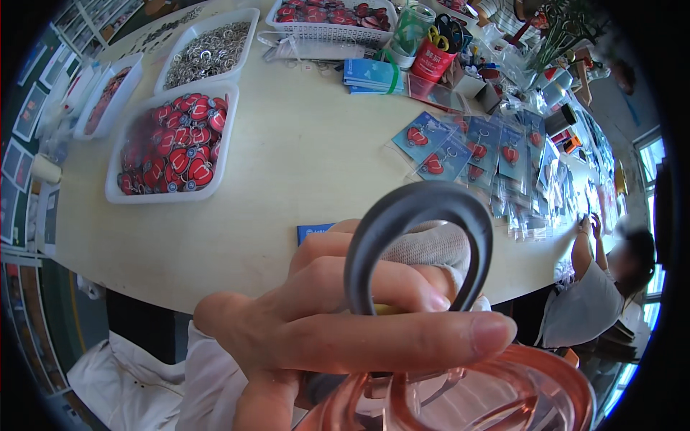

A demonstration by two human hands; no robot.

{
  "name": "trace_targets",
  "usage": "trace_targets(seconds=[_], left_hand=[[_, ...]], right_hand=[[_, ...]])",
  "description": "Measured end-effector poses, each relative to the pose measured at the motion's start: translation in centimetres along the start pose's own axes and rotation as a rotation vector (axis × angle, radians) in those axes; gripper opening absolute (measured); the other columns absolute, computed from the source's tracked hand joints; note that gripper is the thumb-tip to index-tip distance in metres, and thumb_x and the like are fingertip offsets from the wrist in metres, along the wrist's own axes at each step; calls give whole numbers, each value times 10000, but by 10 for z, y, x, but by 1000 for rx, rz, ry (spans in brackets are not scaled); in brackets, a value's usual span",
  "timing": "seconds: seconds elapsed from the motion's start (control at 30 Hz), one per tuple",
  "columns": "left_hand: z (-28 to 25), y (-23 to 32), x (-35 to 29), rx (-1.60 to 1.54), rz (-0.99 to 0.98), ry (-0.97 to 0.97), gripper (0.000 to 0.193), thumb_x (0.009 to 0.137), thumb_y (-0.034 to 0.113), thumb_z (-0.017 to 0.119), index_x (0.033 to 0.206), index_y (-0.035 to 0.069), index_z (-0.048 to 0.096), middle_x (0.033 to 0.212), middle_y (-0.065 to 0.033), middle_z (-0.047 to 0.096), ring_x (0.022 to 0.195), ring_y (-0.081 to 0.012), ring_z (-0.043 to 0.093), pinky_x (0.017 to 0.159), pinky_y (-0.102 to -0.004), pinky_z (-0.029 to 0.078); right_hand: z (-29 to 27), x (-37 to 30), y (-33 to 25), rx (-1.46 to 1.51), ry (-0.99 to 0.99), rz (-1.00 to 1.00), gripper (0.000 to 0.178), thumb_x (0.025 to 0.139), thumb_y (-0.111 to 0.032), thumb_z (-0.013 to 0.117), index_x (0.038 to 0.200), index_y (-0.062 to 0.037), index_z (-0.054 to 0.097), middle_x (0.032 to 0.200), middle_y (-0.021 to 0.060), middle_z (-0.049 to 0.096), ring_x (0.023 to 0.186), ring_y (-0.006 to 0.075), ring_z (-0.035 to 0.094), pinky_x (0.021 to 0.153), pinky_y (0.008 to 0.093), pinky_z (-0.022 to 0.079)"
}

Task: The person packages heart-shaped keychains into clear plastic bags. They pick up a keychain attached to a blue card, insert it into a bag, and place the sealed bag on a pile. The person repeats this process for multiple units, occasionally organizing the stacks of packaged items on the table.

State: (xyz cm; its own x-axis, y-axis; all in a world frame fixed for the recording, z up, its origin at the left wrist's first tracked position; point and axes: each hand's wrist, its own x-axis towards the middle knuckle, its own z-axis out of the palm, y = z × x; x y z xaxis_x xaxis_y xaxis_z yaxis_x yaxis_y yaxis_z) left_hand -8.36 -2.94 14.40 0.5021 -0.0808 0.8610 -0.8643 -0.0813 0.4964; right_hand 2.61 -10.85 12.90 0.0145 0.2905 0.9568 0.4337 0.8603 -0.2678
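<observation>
My left hand (309,309) is very close to the view, with its fingers closed round a pink see-through plastic container (503,402). A thick black loop (359,266) stands up from it past my fingers. The container runs off the lower edge, so its full shape is hidden. Behind the loop shows grey-white knitted fabric (431,248) on what seems to be my right hand. Its fingers are mostly covered, and I cannot tell what they hold. A blue card (310,231) on the table peeks out beyond my left hand.
At left stand white bins of red heart-shaped keychains (172,147) and metal rings (208,54). Bagged blue cards with red charms (496,154) spread at right. Behind them are a red cup of scissors (433,59) and a glass jar (408,32). A co-worker (593,294) sits at far right.
</observation>
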Motion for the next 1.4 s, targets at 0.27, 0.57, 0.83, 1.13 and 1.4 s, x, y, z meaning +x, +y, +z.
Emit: trace_targets(seconds=[0.27,0.57,0.83,1.13,1.4], left_hand=[[-1,-3,2,16,7,12,1040,658,212,797,1460,93,147,1388,-184,370,1244,-305,451,1036,-411,375],[0,-7,1,14,12,13,1038,648,250,800,1451,103,158,1374,-186,379,1230,-307,460,1026,-413,385],[-3,-11,1,23,19,19,1038,640,284,802,1444,112,169,1361,-188,386,1218,-309,467,1017,-415,393],[-4,-12,0,26,23,33,1039,630,322,805,1435,122,180,1347,-191,395,1204,-312,475,1007,-418,403],[-4,-14,2,24,22,37,1040,622,356,807,1428,131,190,1335,-193,402,1191,-314,483,998,-420,411]], right_hand=[[-10,3,1,-34,-134,31,396,853,-160,593,1170,73,550,840,166,598,608,345,573,511,416,439],[2,-10,8,-33,2,21,351,837,-128,601,1128,64,569,837,162,596,622,343,581,521,415,448],[-2,-11,14,-30,-76,34,338,846,-145,580,1117,59,576,847,168,595,633,354,584,536,422,455],[1,-23,12,56,-54,159,312,832,-136,577,1078,54,593,841,166,590,610,349,563,519,420,429],[-7,-5,12,-1,-68,100,298,819,-125,590,1059,52,597,839,172,588,611,358,559,531,424,433]])
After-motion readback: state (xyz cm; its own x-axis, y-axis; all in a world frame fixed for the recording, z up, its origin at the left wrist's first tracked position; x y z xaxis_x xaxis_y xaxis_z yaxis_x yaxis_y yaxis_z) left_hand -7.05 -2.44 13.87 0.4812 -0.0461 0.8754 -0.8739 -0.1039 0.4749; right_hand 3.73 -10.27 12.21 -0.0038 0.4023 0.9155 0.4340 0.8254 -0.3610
